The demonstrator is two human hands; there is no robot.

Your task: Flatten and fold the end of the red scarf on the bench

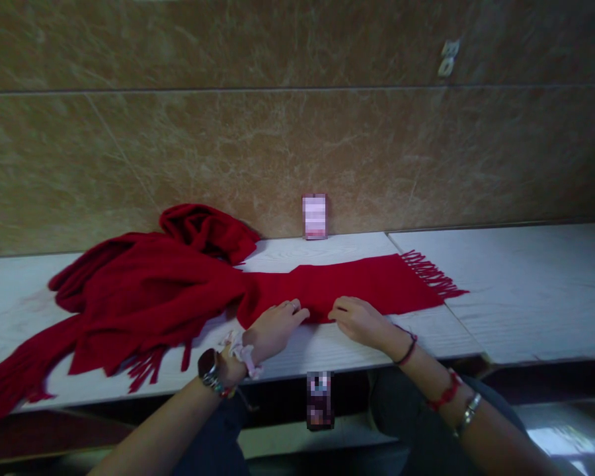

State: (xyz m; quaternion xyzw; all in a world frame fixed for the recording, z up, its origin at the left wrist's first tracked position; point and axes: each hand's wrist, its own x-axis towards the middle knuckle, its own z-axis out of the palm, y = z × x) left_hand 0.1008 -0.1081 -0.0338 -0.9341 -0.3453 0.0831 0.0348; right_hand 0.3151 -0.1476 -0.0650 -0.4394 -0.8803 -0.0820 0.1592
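Note:
A red scarf (pixel 357 281) lies stretched across the white wooden tabletop, its fringed end pointing right. Along its near edge, my left hand (pixel 275 325) has its fingers closed on the cloth. A short way to the right, my right hand (pixel 359 320) pinches the same edge, fingers curled. The strip between and around my hands is fairly flat. Toward the left it runs into a large bunched heap of red fabric (pixel 149 284) with more fringe hanging near the table's front edge; whether it is all one piece I cannot tell.
A phone-like object (pixel 315 217) with a blurred bright face leans against the brown marble-patterned wall (pixel 258 139). Another blurred dark object (pixel 320 400) shows below the table edge. A wall socket (pixel 447 58) is at upper right. The white tabletop (pixel 535 291) extends to the right.

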